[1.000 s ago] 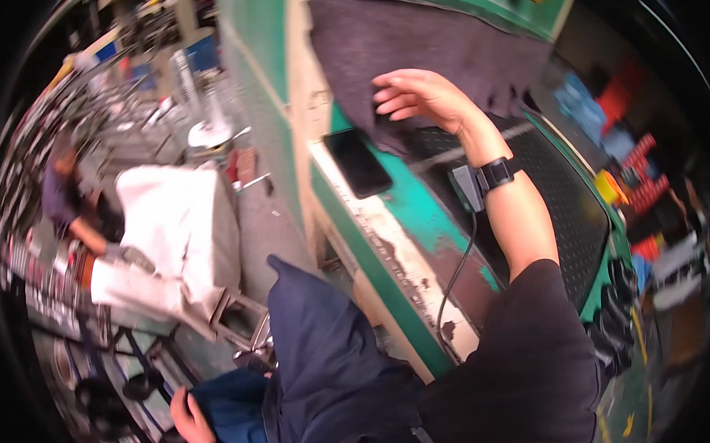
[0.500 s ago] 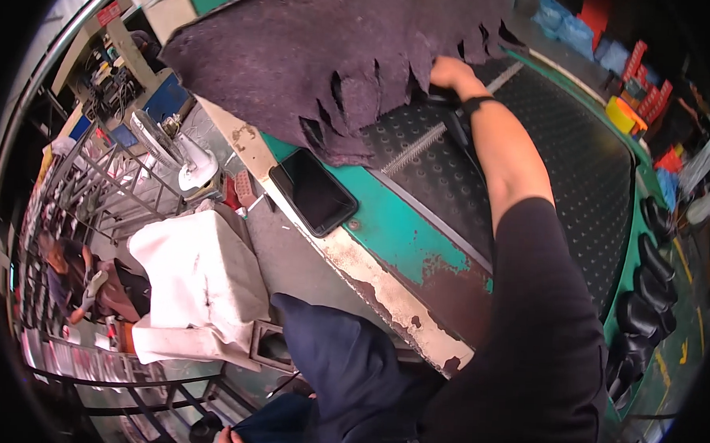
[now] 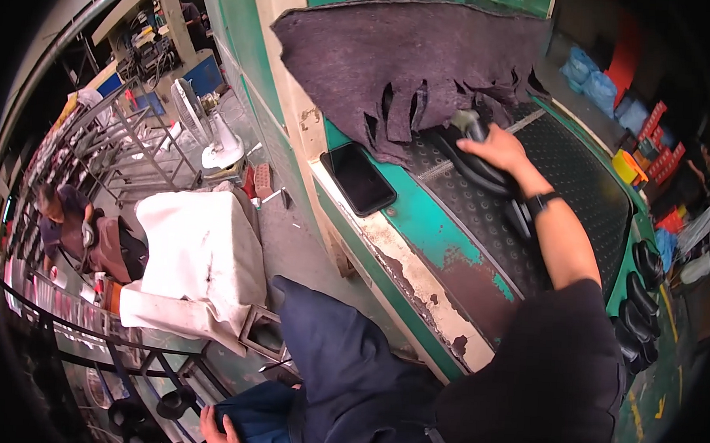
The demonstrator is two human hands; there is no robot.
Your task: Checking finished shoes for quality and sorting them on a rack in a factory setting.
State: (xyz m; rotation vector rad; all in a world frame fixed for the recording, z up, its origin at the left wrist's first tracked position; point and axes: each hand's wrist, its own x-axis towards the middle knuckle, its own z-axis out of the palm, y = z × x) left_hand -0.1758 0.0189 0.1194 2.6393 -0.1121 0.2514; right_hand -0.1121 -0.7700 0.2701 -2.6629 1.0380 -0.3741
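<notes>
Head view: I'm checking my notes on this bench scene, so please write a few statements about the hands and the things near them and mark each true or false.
1. The right hand grips a black rubber part on the studded mat. True.
2. A dark phone lies on the green bench edge, apart from the right hand. True.
3. The left hand rests on the phone. False: it is low at the picture's bottom edge, by the person's lap.
4. The grey felt sheet has a smooth, uncut lower edge. False: its lower edge is slit into ragged strips.
5. A watch is on the right wrist. True.
</notes>
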